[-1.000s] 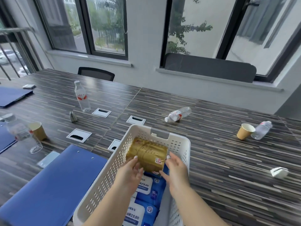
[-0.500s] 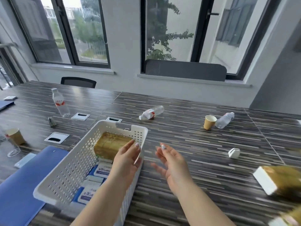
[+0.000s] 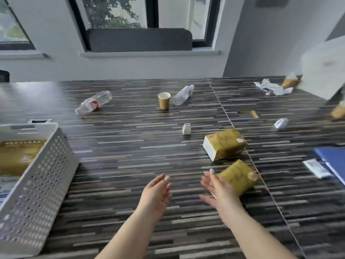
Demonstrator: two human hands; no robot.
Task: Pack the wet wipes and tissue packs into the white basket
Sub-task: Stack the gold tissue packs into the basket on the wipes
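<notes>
The near tissue pack [image 3: 238, 177] lies just right of the right hand [image 3: 217, 189], long axis slanting away to the right; whether the loose fingers touch it I cannot tell. The left hand [image 3: 156, 191] hangs relaxed and empty, farther off. A second tissue pack [image 3: 225, 143] lies beyond (nothing between). The white basket [image 3: 43, 171], one pack inside, stands far left, bare table [image 3: 130, 165] between

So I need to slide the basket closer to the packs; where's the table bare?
Bare between the white basket and the hands, up to the paper cup. Crowded on the right: two tissue packs, a small white holder, a blue folder.
</notes>
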